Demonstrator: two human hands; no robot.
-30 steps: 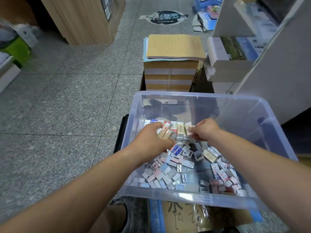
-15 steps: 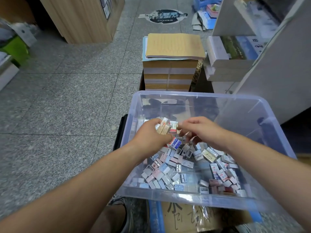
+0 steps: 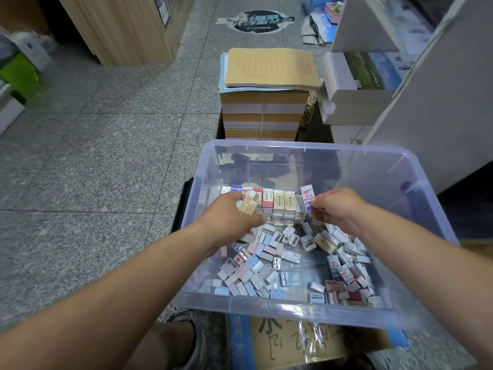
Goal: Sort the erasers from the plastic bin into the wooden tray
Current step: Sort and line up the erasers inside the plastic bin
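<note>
Underfoot, a grey speckled tile floor (image 3: 106, 161) runs back to a wooden cabinet (image 3: 125, 30) on the left and a white shelf unit (image 3: 442, 108) on the right. A tall stack of tan paper pads (image 3: 266, 110) stands between them, just behind the clear plastic bin (image 3: 290, 312). The bin rests on a cardboard box (image 3: 288, 343) with handwriting on it. Both forearms reach over the bin's near rim and hide part of its contents. Loose erasers (image 3: 269, 265) lie scattered over the bin floor, pointing every way, while a neat row of erasers (image 3: 278, 202) lines the far wall, long axes running away from the viewer. The left hand (image 3: 234, 220) curls round a few tan erasers (image 3: 248, 205), which slant up and to the right. The right hand (image 3: 336, 209) pinches one white-and-blue eraser (image 3: 307, 196) by its lower end, holding it nearly upright above the row.
</note>
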